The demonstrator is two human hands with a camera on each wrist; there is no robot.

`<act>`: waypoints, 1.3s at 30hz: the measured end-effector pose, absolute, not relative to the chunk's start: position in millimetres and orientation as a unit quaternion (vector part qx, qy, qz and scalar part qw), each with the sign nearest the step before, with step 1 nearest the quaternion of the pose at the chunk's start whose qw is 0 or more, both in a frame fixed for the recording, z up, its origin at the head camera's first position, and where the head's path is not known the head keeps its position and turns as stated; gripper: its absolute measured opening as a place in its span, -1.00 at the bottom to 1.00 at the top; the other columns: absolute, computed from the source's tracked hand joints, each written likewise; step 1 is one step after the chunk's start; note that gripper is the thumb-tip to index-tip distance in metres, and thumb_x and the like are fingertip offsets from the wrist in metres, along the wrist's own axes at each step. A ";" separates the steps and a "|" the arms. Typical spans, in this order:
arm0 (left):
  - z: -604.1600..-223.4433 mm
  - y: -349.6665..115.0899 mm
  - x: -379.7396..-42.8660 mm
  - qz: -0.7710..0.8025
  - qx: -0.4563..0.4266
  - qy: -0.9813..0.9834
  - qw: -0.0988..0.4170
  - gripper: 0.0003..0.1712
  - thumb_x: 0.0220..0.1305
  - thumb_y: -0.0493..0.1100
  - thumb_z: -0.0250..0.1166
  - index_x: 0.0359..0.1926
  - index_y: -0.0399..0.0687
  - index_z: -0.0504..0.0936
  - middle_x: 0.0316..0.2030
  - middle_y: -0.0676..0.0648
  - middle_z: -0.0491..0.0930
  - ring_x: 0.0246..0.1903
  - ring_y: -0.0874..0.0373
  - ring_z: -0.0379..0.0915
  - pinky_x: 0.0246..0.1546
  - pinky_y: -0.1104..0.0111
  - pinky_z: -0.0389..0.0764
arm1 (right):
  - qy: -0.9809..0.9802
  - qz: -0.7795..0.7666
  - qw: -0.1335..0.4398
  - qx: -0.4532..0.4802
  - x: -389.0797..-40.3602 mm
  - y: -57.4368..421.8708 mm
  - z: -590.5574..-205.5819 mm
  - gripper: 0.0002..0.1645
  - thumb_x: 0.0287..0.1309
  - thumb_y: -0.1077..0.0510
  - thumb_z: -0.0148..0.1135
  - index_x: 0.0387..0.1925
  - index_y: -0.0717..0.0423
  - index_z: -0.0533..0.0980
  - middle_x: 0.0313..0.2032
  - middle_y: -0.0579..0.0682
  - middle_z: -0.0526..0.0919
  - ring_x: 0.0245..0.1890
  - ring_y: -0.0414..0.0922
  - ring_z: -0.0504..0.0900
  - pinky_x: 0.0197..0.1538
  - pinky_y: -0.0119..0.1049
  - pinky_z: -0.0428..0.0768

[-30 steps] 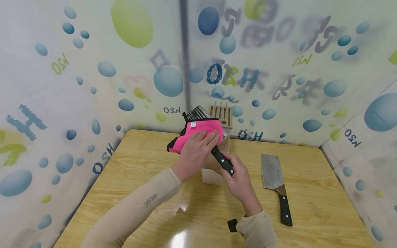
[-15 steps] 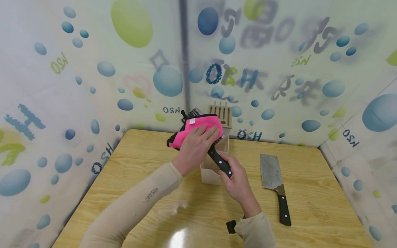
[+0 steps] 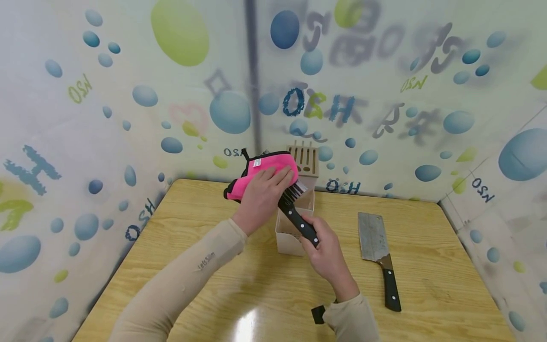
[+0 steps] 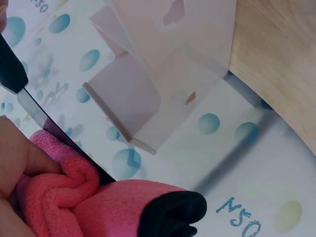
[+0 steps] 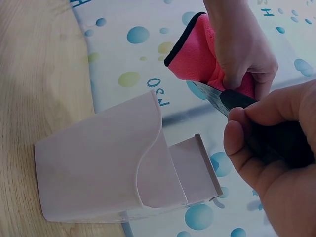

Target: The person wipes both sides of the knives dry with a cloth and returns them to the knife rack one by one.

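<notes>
My right hand (image 3: 326, 251) grips the black riveted handle of a kitchen knife (image 3: 299, 223), raised over the table and tilted up to the left. A pink cloth (image 3: 243, 186) with black edging is folded over the blade, and my left hand (image 3: 261, 202) holds it there. Striped reflections mark the bare blade (image 3: 295, 192) between cloth and handle. In the left wrist view, fingers pinch the bunched cloth (image 4: 64, 197) about the blade. The right wrist view shows the thumb and fingers curled around the handle (image 5: 276, 140). Most of the far blade is hidden by cloth.
Behind and below the hands stands a pale knife holder (image 3: 290, 242) with a slotted wooden-looking top (image 3: 307, 160). A cleaver (image 3: 374, 237) with a black handle lies to the right on the wooden table (image 3: 436, 266). Bubble-patterned sheets (image 3: 376, 95) enclose the back and sides.
The left hand and cloth have slid along the blade away from the handle, up and left. More blade shows near the handle, less at the tip. The right hand stays nearly still.
</notes>
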State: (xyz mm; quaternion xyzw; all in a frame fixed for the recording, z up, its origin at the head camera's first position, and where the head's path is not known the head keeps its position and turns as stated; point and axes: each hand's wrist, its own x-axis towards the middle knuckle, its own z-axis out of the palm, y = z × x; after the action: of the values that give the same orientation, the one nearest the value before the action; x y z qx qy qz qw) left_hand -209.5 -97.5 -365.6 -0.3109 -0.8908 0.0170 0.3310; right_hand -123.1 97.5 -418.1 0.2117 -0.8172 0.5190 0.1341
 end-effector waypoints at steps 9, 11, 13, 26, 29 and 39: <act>-362.9 -111.3 -224.2 -0.005 -0.272 -0.909 0.316 -0.39 0.25 -0.36 0.40 0.34 -0.12 0.59 0.26 -0.11 0.62 0.14 -0.08 0.60 0.24 0.11 0.59 | -0.816 0.520 0.134 0.214 -123.7 96.9 -417.8 -0.45 0.16 0.51 0.32 0.22 0.34 0.51 -0.01 0.19 0.65 -0.10 0.00 0.62 -0.09 -0.21 0.66; -362.2 -115.0 -228.4 -0.011 -0.265 -0.911 0.315 -0.40 0.26 -0.35 0.39 0.34 -0.12 0.59 0.26 -0.12 0.63 0.14 -0.08 0.60 0.25 0.11 0.59 | -0.815 0.522 0.134 0.214 -124.0 96.6 -417.7 -0.45 0.16 0.51 0.31 0.21 0.34 0.52 -0.03 0.18 0.65 -0.12 -0.01 0.62 -0.12 -0.24 0.65; -361.0 -118.4 -231.9 -0.013 -0.258 -0.914 0.314 -0.42 0.29 -0.36 0.36 0.34 -0.12 0.59 0.25 -0.12 0.63 0.13 -0.08 0.61 0.24 0.10 0.60 | -0.816 0.521 0.134 0.212 -124.2 96.4 -417.4 -0.46 0.16 0.51 0.32 0.21 0.33 0.52 -0.04 0.17 0.64 -0.13 -0.02 0.61 -0.13 -0.24 0.65; -360.5 -136.1 -240.4 -0.031 -0.216 -0.937 0.274 -0.44 0.36 -0.42 0.18 0.36 -0.15 0.57 0.30 -0.14 0.59 0.18 -0.14 0.58 0.22 0.00 0.59 | -0.821 0.521 0.118 0.200 -117.7 96.1 -417.2 -0.44 0.16 0.52 0.32 0.22 0.29 0.52 0.00 0.16 0.65 -0.08 0.00 0.60 -0.03 -0.10 0.65; -361.3 -139.5 -243.2 -0.030 -0.211 -0.935 0.283 -0.44 0.35 -0.43 0.17 0.35 -0.15 0.58 0.29 -0.13 0.60 0.16 -0.14 0.59 0.20 -0.03 0.60 | -0.822 0.520 0.118 0.201 -117.4 96.1 -417.2 -0.44 0.16 0.51 0.32 0.22 0.29 0.52 0.00 0.16 0.65 -0.08 -0.01 0.60 -0.04 -0.14 0.64; -360.1 -138.1 -243.7 -0.009 -0.213 -0.935 0.285 -0.44 0.35 -0.39 0.23 0.37 -0.13 0.57 0.30 -0.12 0.59 0.13 -0.13 0.61 0.20 -0.02 0.61 | -0.820 0.523 0.124 0.198 -117.8 98.2 -416.7 -0.44 0.17 0.51 0.31 0.23 0.28 0.52 0.01 0.17 0.65 -0.11 -0.01 0.59 -0.09 -0.22 0.62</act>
State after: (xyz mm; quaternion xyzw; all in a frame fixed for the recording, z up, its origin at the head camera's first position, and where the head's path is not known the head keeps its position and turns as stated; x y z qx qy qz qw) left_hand -243.7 -138.1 -360.1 -0.2135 -0.9345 -0.0087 0.2847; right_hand -117.8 98.2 -416.7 0.1977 -0.8200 0.5227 0.1236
